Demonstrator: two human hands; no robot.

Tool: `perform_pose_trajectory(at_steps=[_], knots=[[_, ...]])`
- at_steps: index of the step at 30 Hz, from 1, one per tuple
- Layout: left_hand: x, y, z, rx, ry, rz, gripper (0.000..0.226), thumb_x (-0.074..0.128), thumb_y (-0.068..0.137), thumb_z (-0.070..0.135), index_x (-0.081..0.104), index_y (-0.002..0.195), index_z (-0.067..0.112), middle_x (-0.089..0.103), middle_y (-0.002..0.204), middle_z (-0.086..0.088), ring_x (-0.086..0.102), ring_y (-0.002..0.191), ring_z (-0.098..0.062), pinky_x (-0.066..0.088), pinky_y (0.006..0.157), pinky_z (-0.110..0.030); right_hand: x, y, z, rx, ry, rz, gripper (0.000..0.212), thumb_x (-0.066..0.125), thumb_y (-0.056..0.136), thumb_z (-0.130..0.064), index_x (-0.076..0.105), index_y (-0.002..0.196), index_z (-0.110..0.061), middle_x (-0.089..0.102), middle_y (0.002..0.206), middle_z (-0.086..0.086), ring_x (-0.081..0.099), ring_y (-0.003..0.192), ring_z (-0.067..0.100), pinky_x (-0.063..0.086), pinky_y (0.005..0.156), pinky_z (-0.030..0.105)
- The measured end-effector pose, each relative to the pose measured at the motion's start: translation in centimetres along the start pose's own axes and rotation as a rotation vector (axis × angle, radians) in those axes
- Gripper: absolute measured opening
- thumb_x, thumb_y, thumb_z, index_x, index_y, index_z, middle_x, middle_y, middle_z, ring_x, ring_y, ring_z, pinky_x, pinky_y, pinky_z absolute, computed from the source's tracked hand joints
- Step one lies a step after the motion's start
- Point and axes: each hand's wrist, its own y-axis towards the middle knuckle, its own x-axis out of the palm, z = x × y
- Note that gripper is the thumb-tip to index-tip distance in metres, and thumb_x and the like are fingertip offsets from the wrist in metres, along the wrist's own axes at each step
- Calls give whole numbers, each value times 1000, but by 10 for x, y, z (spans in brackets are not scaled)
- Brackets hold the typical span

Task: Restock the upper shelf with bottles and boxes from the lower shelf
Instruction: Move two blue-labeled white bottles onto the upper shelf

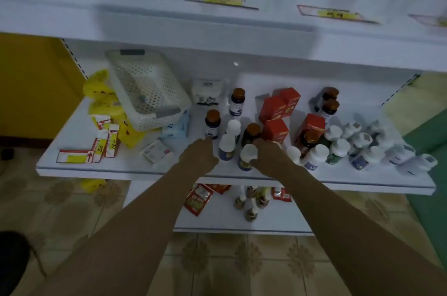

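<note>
curling closed, left hand touches an amber-capped bottle; right hand grips a white-capped bottle.

The lower shelf is smooth, white and faintly glossy. The basket is perforated white plastic. The boxes look like red printed card. The bottles have smooth white caps, others amber-brown ones. The floor is patterned tile.

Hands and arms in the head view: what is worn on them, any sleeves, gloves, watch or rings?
Nothing worn shows. The left hand and right hand are bare, without gloves, and both forearms are uncovered up to the bottom edge of the picture, so no sleeve is in view. No watch or wristband is seen. The picture is too blurred to rule out a ring.
</note>
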Motion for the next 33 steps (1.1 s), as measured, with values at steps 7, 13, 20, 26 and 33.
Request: perform_pose_trajectory(at_steps=[7, 13, 20, 26, 33], knots=[[27, 40, 13, -11, -247, 41, 63, 57, 90, 29, 27, 140, 5, 41, 139, -19, 43, 125, -34, 37, 103, -42, 39, 31, 3, 124, 189, 34, 57, 52, 93, -27, 28, 141, -10, 42, 136, 16, 46, 120, 31, 39, 95, 36], [37, 64, 30, -72, -482, 26, 50, 57, 90, 17, 36, 134, 5, 48, 135, -19, 47, 122, -32, 38, 99, -36, 60, 40, 11, 121, 437, 161, 44, 52, 93, -22, 35, 133, -12, 52, 121, 13, 53, 102, 27, 40, 80, 30], [26, 57, 28, -48, -699, 14, 48, 69, 82, 20, 49, 124, 7, 54, 126, -14, 50, 115, -30, 40, 100, -37, 37, 34, 10, 94, 594, 205, 41, 58, 91, -26, 40, 123, -10, 52, 101, 3, 49, 86, 17, 37, 72, 25], [-32, 13, 37, 40, -1215, -27, 16, 69, 81, 27, 60, 92, 19, 64, 97, -5, 61, 91, -19, 49, 76, -28, -30, 0, -6, 13, 1082, 243, 26, 67, 84, -32, 55, 101, -16, 63, 89, -4, 62, 80, 7, 50, 65, 18], [-92, -57, 59, 184, -1472, -82, 29, 62, 85, 40, 57, 98, 14, 69, 77, -4, 66, 68, -18, 54, 64, -30, -91, -62, -36, -137, 1681, -18, 31, 62, 82, -43, 67, 97, -16, 71, 80, 6, 68, 68, 20, 57, 67, 36]])
